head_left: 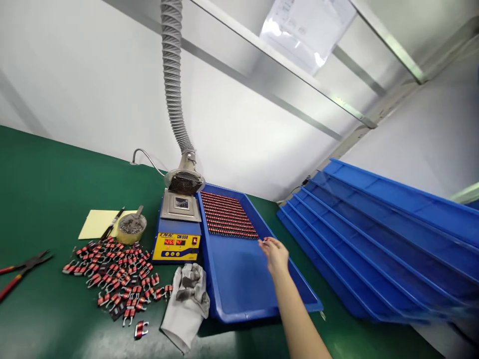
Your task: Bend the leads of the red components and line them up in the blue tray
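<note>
My right hand (276, 253) reaches over the blue tray (239, 279), its fingers pinched together at the near right corner of the rows. A bit of red shows at the fingertips; it looks like a small red coil (266, 241), mostly hidden by the fingers. Tight rows of red and black coils (228, 214) fill the far part of the tray. On the green table to the left lies a loose heap of red coils (119, 269) with bent wire ends, and a single coil (140, 329) lies apart nearer me. My left hand is out of view.
Left of the tray stands a yellow-fronted solder pot (176, 248) under an extraction hose (172, 75). White gloves (185, 309), a tub of grey material (131, 229), yellow paper (93, 224) and red-handled pliers (25, 269) lie about. Stacked blue trays (366, 239) lean at right.
</note>
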Demonstrator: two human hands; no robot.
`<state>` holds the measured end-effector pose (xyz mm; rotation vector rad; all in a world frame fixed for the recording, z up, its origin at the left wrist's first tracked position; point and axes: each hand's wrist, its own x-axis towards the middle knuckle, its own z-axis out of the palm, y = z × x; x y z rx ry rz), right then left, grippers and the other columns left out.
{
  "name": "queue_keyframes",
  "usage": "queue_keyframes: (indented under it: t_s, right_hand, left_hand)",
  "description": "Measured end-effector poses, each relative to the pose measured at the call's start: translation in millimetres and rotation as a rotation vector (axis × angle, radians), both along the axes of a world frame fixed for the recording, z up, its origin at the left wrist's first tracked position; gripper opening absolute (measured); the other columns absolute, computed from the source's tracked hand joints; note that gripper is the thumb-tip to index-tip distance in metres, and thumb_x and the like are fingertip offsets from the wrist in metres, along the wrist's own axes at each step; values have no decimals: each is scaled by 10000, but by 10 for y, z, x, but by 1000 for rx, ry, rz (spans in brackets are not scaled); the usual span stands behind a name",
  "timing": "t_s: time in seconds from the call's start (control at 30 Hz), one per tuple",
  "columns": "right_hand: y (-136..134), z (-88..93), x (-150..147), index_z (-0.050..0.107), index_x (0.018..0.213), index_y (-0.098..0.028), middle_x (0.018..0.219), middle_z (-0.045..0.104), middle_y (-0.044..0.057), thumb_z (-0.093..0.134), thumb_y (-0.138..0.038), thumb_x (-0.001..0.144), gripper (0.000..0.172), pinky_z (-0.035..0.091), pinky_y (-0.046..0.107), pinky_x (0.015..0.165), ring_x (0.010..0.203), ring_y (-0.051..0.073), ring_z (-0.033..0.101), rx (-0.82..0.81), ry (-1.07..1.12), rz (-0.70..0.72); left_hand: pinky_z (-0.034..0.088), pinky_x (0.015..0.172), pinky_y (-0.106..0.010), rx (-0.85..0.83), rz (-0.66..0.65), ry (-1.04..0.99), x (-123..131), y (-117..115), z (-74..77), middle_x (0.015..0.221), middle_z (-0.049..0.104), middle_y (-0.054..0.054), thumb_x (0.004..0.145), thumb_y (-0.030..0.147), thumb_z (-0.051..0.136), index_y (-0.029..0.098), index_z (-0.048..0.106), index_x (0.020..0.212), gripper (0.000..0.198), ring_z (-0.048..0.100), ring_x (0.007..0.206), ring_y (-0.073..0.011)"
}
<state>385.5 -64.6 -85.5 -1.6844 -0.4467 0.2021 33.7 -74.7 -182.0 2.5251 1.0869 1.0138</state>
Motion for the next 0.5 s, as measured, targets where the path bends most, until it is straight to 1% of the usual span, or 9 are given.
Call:
queue_keyframes:
  t_s: [0.1, 0.17, 0.2, 0.23, 0.33, 0.4, 0.43, 0.47, 0.5]
  right_hand:
    - [192, -338, -62, 593, 1120, -150, 1042, 642, 57, 590, -313, 924, 255, 566, 335, 695, 824, 163, 648, -204, 118, 146]
    - [402, -523, -193, 597, 1115, -149, 1047, 645, 58, 595, -308, 921, 251, 567, 341, 705, 834, 166, 650, -307, 155, 260]
    - [517, -602, -266, 600, 1112, -148, 1049, 646, 58, 598, -305, 919, 248, 566, 342, 710, 838, 167, 651, -345, 160, 312]
    - [628, -671, -337, 602, 1109, -148, 1054, 646, 59, 601, -304, 917, 247, 566, 345, 716, 845, 168, 651, -374, 159, 359]
    - [870, -827, -506, 605, 1114, -149, 1081, 643, 64, 606, -303, 913, 253, 563, 359, 740, 876, 177, 649, -429, 134, 461]
    - [927, -898, -561, 607, 1116, -152, 1100, 640, 67, 607, -304, 912, 254, 559, 372, 762, 902, 185, 646, -446, 109, 495]
    - [931, -928, -569, 608, 1113, -153, 1105, 639, 68, 607, -303, 912, 252, 557, 377, 771, 912, 188, 645, -451, 97, 506]
    - [926, -955, -566, 611, 1108, -153, 1106, 639, 68, 608, -303, 911, 248, 556, 380, 777, 919, 190, 643, -453, 87, 515]
    - [917, -980, -555, 613, 1103, -152, 1103, 640, 67, 609, -302, 910, 244, 555, 380, 778, 920, 191, 643, -453, 79, 523]
  left_hand:
    - [572, 839, -382, 14, -32, 54, 548, 121, -2, 1124, 673, -55, 1004, 422, 334, 179, 625, 1170, 414, 657, 1046, -214]
    - [566, 841, -384, 22, -29, 103, 752, 164, -40, 1104, 688, -28, 1018, 411, 189, 214, 638, 1179, 516, 654, 1084, -215]
    - [569, 832, -379, 26, -22, 130, 804, 181, -66, 1096, 694, -25, 1016, 408, 191, 229, 644, 1172, 512, 657, 1083, -212]
    - [577, 817, -374, 31, -12, 157, 829, 198, -95, 1097, 698, -32, 1012, 407, 240, 237, 652, 1157, 468, 665, 1066, -210]
    - [570, 794, -394, 54, 26, 235, 796, 262, -173, 1132, 686, -60, 1010, 376, 263, 158, 665, 1089, 463, 678, 997, -218]
    - [562, 827, -400, 71, 53, 279, 734, 312, -210, 1139, 675, -52, 1016, 355, 232, 147, 662, 1068, 481, 668, 1008, -213]
    - [562, 852, -396, 79, 65, 299, 699, 336, -225, 1142, 669, -48, 1015, 353, 268, 161, 657, 1078, 439, 659, 1028, -211]
    - [567, 872, -387, 85, 77, 317, 662, 357, -237, 1154, 662, -51, 998, 354, 381, 186, 648, 1099, 331, 651, 1047, -209]
    - [578, 879, -378, 90, 89, 333, 622, 375, -245, 1176, 652, -62, 949, 347, 525, 220, 636, 1120, 240, 645, 1057, -208]
